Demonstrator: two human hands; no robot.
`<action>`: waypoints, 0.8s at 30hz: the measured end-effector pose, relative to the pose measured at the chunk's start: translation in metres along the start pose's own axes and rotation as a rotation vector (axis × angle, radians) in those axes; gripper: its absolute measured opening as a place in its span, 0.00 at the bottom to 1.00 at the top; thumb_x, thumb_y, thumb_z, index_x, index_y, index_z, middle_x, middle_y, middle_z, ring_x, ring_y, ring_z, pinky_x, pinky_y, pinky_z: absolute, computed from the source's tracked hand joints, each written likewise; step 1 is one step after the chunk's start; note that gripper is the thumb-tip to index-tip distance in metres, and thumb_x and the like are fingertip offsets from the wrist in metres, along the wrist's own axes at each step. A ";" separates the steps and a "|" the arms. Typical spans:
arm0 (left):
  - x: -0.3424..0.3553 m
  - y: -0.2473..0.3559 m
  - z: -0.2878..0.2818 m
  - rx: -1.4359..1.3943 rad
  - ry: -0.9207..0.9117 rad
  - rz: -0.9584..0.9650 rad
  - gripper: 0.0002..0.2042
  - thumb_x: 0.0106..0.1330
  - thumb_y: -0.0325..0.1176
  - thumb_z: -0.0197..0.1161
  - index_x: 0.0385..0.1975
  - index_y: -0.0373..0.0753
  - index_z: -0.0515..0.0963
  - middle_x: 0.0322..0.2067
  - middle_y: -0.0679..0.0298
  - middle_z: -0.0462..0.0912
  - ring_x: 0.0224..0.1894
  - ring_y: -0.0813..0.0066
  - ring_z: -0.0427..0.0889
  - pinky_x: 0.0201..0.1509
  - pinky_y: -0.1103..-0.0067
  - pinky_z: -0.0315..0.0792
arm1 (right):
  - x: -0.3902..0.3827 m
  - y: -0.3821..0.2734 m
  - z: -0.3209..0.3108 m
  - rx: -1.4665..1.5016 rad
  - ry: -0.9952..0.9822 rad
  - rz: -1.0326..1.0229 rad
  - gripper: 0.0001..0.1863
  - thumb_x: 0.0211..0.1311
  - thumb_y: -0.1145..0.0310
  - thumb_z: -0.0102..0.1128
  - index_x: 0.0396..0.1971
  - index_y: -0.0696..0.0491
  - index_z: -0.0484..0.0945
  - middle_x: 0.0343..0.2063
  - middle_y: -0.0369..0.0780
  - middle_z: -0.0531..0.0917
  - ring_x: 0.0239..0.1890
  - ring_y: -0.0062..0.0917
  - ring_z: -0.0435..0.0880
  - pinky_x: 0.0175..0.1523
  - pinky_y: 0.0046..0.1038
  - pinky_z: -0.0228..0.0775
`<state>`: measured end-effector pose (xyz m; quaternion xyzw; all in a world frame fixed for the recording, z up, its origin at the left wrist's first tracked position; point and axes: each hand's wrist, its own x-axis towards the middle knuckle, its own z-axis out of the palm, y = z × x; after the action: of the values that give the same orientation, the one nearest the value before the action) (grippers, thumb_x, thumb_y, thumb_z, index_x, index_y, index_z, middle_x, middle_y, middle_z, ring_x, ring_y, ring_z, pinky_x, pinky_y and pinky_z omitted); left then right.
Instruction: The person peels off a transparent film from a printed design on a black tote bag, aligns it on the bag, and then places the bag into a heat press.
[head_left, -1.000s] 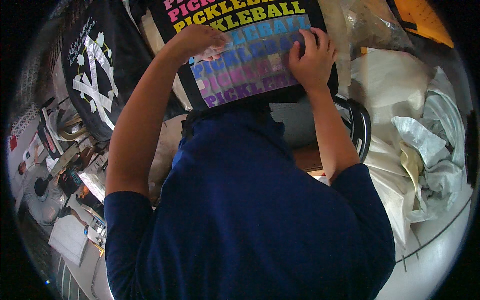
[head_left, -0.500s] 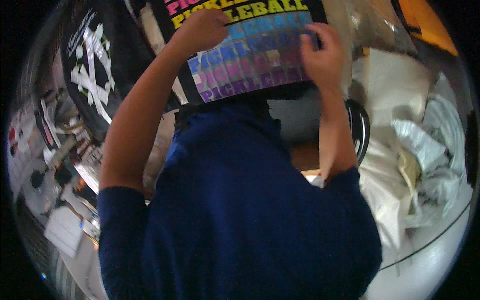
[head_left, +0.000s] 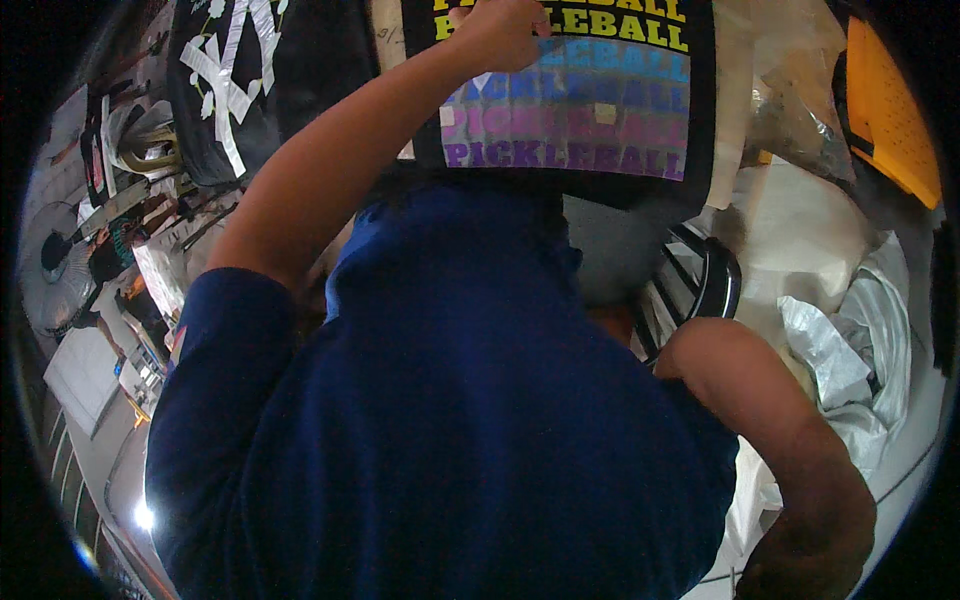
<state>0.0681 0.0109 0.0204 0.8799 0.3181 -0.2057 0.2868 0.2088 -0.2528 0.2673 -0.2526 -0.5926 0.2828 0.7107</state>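
At the top of the head view lies a black fabric panel [head_left: 630,190] printed with rows of repeated block lettering in yellow, blue, pink and purple, its lower rows under translucent film [head_left: 560,150] with small pale tape patches [head_left: 606,114]. My left hand [head_left: 500,35] rests over the upper left of the lettering, fingers curled; what they hold, if anything, is hidden. My right forearm [head_left: 800,430] bends down past my side to the lower right edge, where the hand cannot be seen.
A black bag with white strips [head_left: 220,80] lies at the left, beside a cluttered bench and a fan [head_left: 50,270]. To the right are a black chair frame [head_left: 720,280], cream material [head_left: 790,230], crumpled silvery sheeting [head_left: 830,360] and an orange-yellow object [head_left: 885,120].
My right hand has left the panel, its arm swinging down to my side and out of sight. My left hand has moved upward on the panel. The view has also shifted.
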 end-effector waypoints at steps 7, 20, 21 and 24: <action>-0.009 0.003 0.005 -0.046 0.111 0.019 0.17 0.54 0.24 0.57 0.44 0.36 0.84 0.47 0.47 0.82 0.54 0.46 0.78 0.56 0.53 0.72 | 0.001 0.002 0.009 0.005 -0.025 -0.040 0.12 0.58 0.68 0.67 0.41 0.53 0.83 0.34 0.38 0.84 0.38 0.27 0.83 0.48 0.31 0.75; 0.004 0.000 0.004 0.208 0.037 0.061 0.11 0.59 0.34 0.59 0.30 0.33 0.84 0.33 0.48 0.84 0.38 0.50 0.83 0.44 0.59 0.75 | -0.060 0.090 -0.045 -0.960 0.386 0.510 0.15 0.57 0.71 0.68 0.44 0.57 0.83 0.39 0.39 0.85 0.42 0.28 0.84 0.50 0.29 0.75; 0.009 -0.002 0.004 0.068 0.060 0.071 0.11 0.60 0.35 0.59 0.29 0.33 0.84 0.32 0.48 0.84 0.36 0.51 0.83 0.43 0.60 0.75 | -0.076 0.123 -0.046 -1.046 0.357 0.634 0.15 0.56 0.71 0.68 0.45 0.57 0.83 0.40 0.39 0.85 0.43 0.28 0.84 0.50 0.29 0.76; 0.008 -0.027 0.021 0.208 0.218 0.301 0.12 0.64 0.37 0.58 0.29 0.34 0.83 0.29 0.49 0.83 0.34 0.51 0.83 0.42 0.61 0.75 | -0.100 0.185 -0.043 -1.017 -0.146 0.776 0.23 0.59 0.69 0.62 0.56 0.54 0.77 0.62 0.48 0.71 0.66 0.44 0.67 0.71 0.44 0.57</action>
<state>0.0519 0.0184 -0.0096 0.9594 0.1891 -0.0957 0.1859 0.2185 -0.1915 0.0616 -0.7340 -0.5652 0.2194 0.3061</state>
